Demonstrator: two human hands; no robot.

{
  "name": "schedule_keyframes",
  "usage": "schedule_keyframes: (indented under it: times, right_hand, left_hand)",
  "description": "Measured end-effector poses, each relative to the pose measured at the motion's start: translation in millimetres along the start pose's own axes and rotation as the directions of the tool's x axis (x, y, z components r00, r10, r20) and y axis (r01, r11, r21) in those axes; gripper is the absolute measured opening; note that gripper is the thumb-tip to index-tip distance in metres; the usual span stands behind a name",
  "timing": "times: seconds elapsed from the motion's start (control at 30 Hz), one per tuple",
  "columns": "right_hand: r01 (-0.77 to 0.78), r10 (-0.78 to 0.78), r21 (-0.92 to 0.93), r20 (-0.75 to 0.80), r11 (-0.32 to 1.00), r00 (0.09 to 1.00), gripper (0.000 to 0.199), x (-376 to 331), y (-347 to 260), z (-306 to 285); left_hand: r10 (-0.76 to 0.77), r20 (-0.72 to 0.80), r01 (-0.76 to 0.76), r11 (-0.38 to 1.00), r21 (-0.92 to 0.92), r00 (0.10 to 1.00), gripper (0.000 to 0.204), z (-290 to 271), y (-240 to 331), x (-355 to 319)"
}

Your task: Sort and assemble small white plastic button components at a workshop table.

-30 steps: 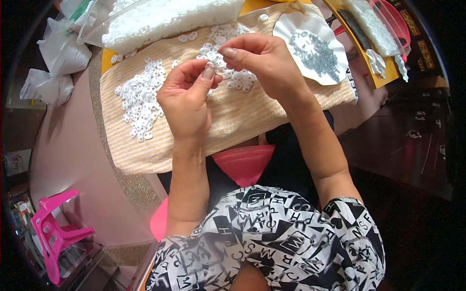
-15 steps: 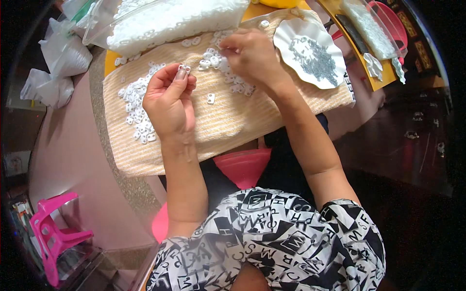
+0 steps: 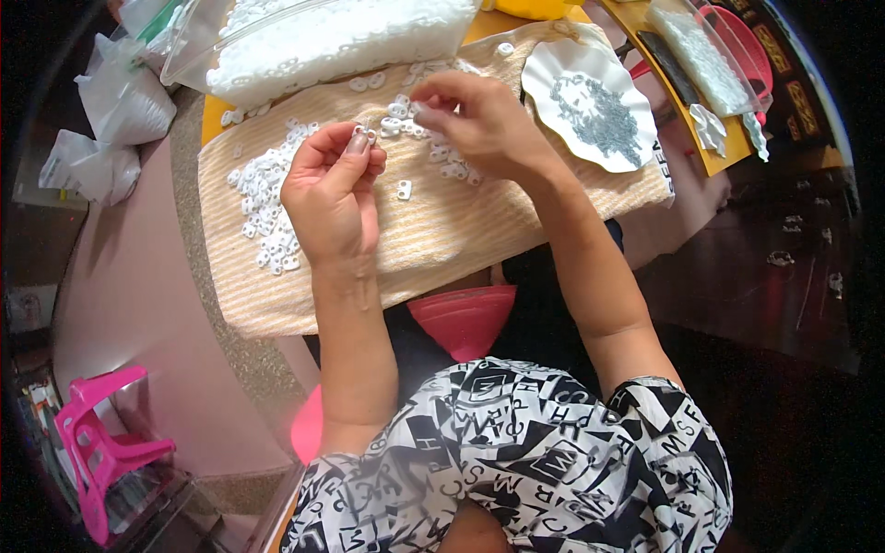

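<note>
My left hand is raised over the striped towel, its thumb and fingertips pinching a small white two-holed plastic piece. To its right, my right hand has its fingers closed above a loose cluster of white pieces; a bit of white shows at its fingertips, partly hidden. Left of my left hand lies a spread pile of similar white pieces. One single piece rests alone between the two hands. A white scalloped dish with many small grey bits sits right of my right hand.
A clear bin heaped with white pieces stands at the back left. White plastic bags are beyond the table's left side. On a yellow surface at right lies another clear container. A pink stool is on the lower left.
My left hand has shifted slightly right, still pinching its piece. My right hand has moved slightly down and toward the left hand, with white now showing at its fingertips.
</note>
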State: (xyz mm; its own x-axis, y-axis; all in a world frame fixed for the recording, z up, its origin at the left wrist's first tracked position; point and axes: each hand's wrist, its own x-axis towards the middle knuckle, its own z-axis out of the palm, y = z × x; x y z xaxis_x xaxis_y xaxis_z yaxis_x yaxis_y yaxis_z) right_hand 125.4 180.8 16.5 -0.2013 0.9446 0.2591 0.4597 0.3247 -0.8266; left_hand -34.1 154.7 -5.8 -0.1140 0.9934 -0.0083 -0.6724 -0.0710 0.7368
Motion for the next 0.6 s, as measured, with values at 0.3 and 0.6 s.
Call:
schedule_keyframes:
  times: [0.3,0.6]
  right_hand:
    - [-0.291,0.082,0.787,0.296,0.544,0.952,0.026,-8.7,8.1,-29.6]
    - [-0.219,0.098,0.756,0.202,0.617,0.974,0.019,-13.6,3.9,-25.0]
  left_hand:
    - [-0.103,0.165,0.111,0.993,-0.039,0.981,0.012,7.6,-7.4,-8.2]
    - [-0.1,0.219,0.1,0.995,0.014,0.97,0.014,10.2,-10.1,-10.9]
